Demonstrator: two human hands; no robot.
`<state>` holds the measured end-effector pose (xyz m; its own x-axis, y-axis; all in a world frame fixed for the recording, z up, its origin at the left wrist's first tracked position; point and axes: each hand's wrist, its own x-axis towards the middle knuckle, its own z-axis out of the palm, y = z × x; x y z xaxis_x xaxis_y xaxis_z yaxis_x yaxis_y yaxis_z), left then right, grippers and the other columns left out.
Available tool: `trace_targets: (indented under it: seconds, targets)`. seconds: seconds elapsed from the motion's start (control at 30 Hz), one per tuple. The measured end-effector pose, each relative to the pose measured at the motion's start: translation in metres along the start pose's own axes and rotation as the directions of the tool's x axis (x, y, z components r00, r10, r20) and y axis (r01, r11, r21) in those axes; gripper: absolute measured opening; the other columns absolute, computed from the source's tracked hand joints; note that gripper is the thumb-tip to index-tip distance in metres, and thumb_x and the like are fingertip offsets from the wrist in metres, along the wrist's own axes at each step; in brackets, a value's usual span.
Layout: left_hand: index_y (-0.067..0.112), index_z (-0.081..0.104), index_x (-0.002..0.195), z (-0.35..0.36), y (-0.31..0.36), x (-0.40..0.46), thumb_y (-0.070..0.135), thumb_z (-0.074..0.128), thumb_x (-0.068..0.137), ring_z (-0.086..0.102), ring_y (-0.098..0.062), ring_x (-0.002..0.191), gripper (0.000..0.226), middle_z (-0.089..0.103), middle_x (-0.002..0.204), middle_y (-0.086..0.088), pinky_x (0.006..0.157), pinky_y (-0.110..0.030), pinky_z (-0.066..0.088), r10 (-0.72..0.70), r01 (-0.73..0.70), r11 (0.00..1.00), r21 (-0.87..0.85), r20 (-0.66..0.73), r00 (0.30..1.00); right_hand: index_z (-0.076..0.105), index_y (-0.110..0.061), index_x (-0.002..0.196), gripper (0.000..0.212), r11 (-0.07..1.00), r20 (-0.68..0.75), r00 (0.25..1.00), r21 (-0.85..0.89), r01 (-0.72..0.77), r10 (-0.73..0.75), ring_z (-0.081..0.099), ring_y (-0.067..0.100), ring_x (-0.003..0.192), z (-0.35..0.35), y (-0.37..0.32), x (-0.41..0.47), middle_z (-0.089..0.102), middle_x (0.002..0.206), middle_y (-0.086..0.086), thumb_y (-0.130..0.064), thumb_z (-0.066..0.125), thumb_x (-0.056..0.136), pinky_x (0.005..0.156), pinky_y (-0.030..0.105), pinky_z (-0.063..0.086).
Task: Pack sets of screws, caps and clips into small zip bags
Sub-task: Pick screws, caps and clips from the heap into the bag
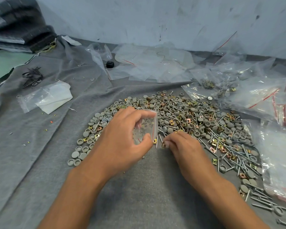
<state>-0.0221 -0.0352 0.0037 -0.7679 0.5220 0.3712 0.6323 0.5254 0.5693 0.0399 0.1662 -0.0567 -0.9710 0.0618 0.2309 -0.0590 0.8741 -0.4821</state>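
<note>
Head view: left hand (pixel 122 138) holds 1 small zip bag (pixel 145 128) over the pile's near edge; right hand (pixel 183 146) pinches a clip (pixel 163 145) just beside it. The clip may slip past the bag's narrow mouth.

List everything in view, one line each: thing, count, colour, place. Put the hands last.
Round plastic caps: many, grey, heaped mid-table.
Long metal screws: many, silver, mixed into the heap, thicker on its right.
Square metal clips: many, brass and copper toned, scattered through the heap.
Small clear zip bag: one, red-striped, held over the heap.
Empty clear zip bags: a loose pile, by the back wall.
Filled zip bags: several, clear, far right.
Small box-shaped object: one, black, back centre.
Thin ties: a bunch, black, back left.
Felt cloth: one, grey, covering the table.
Left hand: grips the small bag.
Right hand: pinches a clip at the heap's near edge.
</note>
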Motion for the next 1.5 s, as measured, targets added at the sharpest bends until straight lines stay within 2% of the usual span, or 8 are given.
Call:
trace_targets:
  seconds: [0.17, 0.33, 0.57, 0.7, 0.87, 1.07, 1.27, 1.5]
  targets:
    - [0.041, 0.058, 0.128, 0.003, 0.003, 0.0, 0.043, 0.053, 0.083, 0.051, -0.005, 0.097, 0.045, 0.046, 0.093, 0.028, 0.08, -0.015, 0.036, 0.012, -0.013, 1.0, 0.018, 0.023, 1.0, 0.067, -0.03, 0.102, 0.01, 0.928, -0.272, 0.962, 0.361, 0.092, 0.01, 0.062, 0.003, 0.089, -0.028, -0.024, 0.005, 0.064, 0.09, -0.02, -0.027, 0.058, 0.101, 0.072, 0.01, 0.043]
    - [0.04, 0.058, 0.126, 0.007, 0.006, -0.001, 0.043, 0.055, 0.081, 0.047, 0.0, 0.097, 0.045, 0.043, 0.093, 0.029, 0.079, -0.018, 0.035, 0.039, -0.041, 0.999, 0.031, 0.057, 0.998, 0.069, -0.022, 0.102, 0.007, 0.918, -0.396, 0.901, 0.261, 0.298, -0.18, 0.06, -0.002, 0.088, -0.041, -0.048, 0.002, 0.062, 0.093, -0.02, -0.026, 0.065, 0.097, 0.076, 0.008, 0.04]
    - [0.04, 0.056, 0.129, 0.009, 0.009, -0.001, 0.039, 0.06, 0.084, 0.047, 0.002, 0.099, 0.045, 0.042, 0.095, 0.032, 0.078, -0.014, 0.033, 0.049, -0.051, 0.998, 0.026, 0.073, 0.996, 0.07, -0.02, 0.096, 0.018, 0.821, -0.449, 0.893, 0.494, 0.285, -0.04, 0.071, 0.01, 0.079, -0.047, -0.048, -0.004, 0.072, 0.086, -0.013, -0.028, 0.079, 0.082, 0.068, 0.017, 0.054]
    - [0.039, 0.057, 0.128, 0.008, 0.01, -0.001, 0.038, 0.059, 0.085, 0.045, 0.004, 0.097, 0.043, 0.04, 0.093, 0.034, 0.078, -0.01, 0.031, 0.064, -0.066, 0.998, 0.023, 0.078, 0.995, 0.073, -0.014, 0.099, 0.019, 0.861, -0.469, 0.874, 0.385, 0.332, -0.128, 0.072, 0.004, 0.086, -0.047, -0.05, -0.002, 0.073, 0.094, -0.015, -0.02, 0.08, 0.083, 0.072, 0.016, 0.056]
    - [0.037, 0.059, 0.127, 0.009, 0.011, -0.001, 0.041, 0.056, 0.084, 0.046, 0.004, 0.097, 0.043, 0.041, 0.093, 0.035, 0.079, -0.009, 0.03, 0.064, -0.065, 0.998, 0.008, 0.075, 0.995, 0.073, -0.01, 0.102, 0.021, 0.918, -0.422, 0.873, 0.189, 0.349, -0.245, 0.069, 0.0, 0.087, -0.042, -0.048, -0.005, 0.073, 0.094, -0.008, -0.019, 0.08, 0.084, 0.071, 0.018, 0.055]
    - [0.038, 0.059, 0.127, 0.002, 0.006, 0.0, 0.037, 0.061, 0.084, 0.05, -0.001, 0.095, 0.043, 0.048, 0.094, 0.026, 0.079, -0.011, 0.033, 0.031, -0.031, 0.999, -0.015, 0.017, 0.999, 0.069, -0.019, 0.102, 0.02, 0.917, -0.442, 0.888, 0.29, 0.275, -0.127, 0.069, 0.006, 0.088, -0.039, -0.036, 0.002, 0.069, 0.095, -0.015, -0.015, 0.078, 0.086, 0.07, 0.019, 0.055]
    - [0.03, 0.066, 0.122, -0.014, 0.0, 0.002, 0.024, 0.063, 0.079, 0.053, -0.002, 0.086, 0.043, 0.05, 0.085, 0.021, 0.079, -0.007, 0.034, -0.057, 0.04, 0.992, -0.116, -0.148, 0.987, 0.066, -0.03, 0.124, 0.03, 0.996, -0.024, 0.996, 0.036, 0.085, -0.084, 0.049, -0.001, 0.115, -0.003, -0.012, 0.004, 0.062, 0.12, -0.018, -0.027, 0.068, 0.094, 0.098, 0.018, 0.041]
    - [0.03, 0.066, 0.121, -0.019, 0.0, 0.003, 0.025, 0.063, 0.08, 0.052, -0.001, 0.085, 0.041, 0.05, 0.085, 0.017, 0.079, -0.005, 0.033, -0.086, 0.068, 0.99, -0.12, -0.158, 0.984, 0.053, -0.03, 0.142, 0.042, 0.991, 0.092, 0.991, -0.082, 0.106, -0.099, 0.038, 0.005, 0.123, 0.013, -0.008, 0.008, 0.054, 0.129, -0.015, -0.035, 0.056, 0.101, 0.103, 0.024, 0.039]
